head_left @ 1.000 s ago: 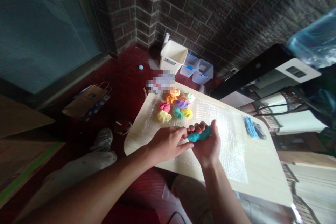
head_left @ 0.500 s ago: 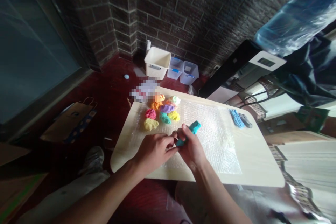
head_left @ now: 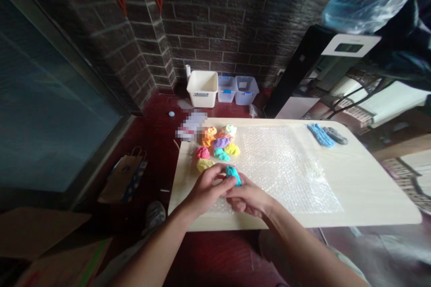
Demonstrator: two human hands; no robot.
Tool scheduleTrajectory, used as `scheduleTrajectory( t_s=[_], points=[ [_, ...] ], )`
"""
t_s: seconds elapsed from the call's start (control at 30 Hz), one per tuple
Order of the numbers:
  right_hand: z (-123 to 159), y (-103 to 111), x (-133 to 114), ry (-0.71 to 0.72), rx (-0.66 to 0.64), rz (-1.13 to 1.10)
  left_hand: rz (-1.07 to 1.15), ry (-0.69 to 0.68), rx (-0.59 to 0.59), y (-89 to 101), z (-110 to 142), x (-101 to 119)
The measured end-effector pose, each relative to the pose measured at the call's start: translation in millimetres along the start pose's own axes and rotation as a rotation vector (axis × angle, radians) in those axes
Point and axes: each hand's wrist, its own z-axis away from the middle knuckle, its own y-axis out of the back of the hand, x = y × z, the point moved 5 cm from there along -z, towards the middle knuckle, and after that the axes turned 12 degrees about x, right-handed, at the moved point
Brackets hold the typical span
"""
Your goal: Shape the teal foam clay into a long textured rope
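A turquoise sock [head_left: 233, 176], folded into a small bundle, is held between both hands above the near side of the table. My left hand [head_left: 211, 184] pinches it from the left, thumb across its front. From the right, my right hand [head_left: 247, 195] grips its lower part, with the fingers curled beneath. Just beyond the hands lie several balled-up socks: a pale yellow one [head_left: 204, 165] partly behind my left hand, a red one [head_left: 203, 153], a teal one [head_left: 222, 154], a purple one [head_left: 221, 142], a bright yellow one [head_left: 232, 149], an orange one [head_left: 208, 136] and a whitish one [head_left: 230, 130].
Bubble wrap [head_left: 286, 170] covers much of the pale table [head_left: 373, 188]. At the far right lie a blue sock [head_left: 321, 135] and a grey sock [head_left: 335, 135]. Behind the table stand a white bin [head_left: 202, 92] and two clear bins [head_left: 246, 92]. A paper bag [head_left: 117, 179] is on the floor.
The turquoise sock has gone from a longer shape poking out past my right hand to a compact bundle between both hands. My right hand has turned over. The camera view has shifted.
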Motion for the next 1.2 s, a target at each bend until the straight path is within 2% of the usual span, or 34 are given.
scheduleTrajectory(
  t_s=[0.03,0.1,0.2,0.23,0.3,0.43,0.53,0.6,0.67,0.77,0.83,0.93,1.03,1.2],
  points=[
    [0,-1,2,-0.009,-0.048,0.024,0.021,0.029,-0.017,-0.6,-1,-2],
    [-2,1,-4,0.138,-0.053,0.081,0.018,0.051,0.041,3.3,-3,-5],
    [-1,5,-19,0.484,0.109,0.192,-0.073,-0.022,0.214,12.3,-8,-6],
    [1,5,-21,0.558,0.159,0.25,-0.103,-0.056,0.244,12.9,-8,-6],
    [3,5,-20,0.62,0.242,0.392,-0.142,-0.11,0.244,10.1,-9,-6],
    [6,15,-22,0.632,0.472,0.57,-0.117,-0.145,0.142,3.3,-6,-5],
    [8,22,-31,0.644,0.558,0.565,-0.067,-0.075,0.179,12.0,-6,-6],
    [8,25,-36,0.65,0.562,0.55,-0.061,-0.039,0.218,18.8,-6,-6],
    [7,24,-36,0.643,0.506,0.547,-0.097,-0.046,0.21,20.1,-6,-3],
    [4,19,-28,0.617,0.36,0.561,-0.225,-0.169,0.089,9.3,-2,8],
    [4,16,-23,0.604,0.301,0.57,-0.349,-0.296,0.069,2.6,1,19],
    [8,13,-21,0.639,0.347,0.555,-0.454,-0.4,0.142,0.7,3,28],
    [13,12,-23,0.693,0.441,0.537,-0.465,-0.423,0.191,1.9,4,28],
    [14,16,-23,0.65,0.491,0.467,-0.382,-0.422,0.121,-4.0,7,23]
  ],
)
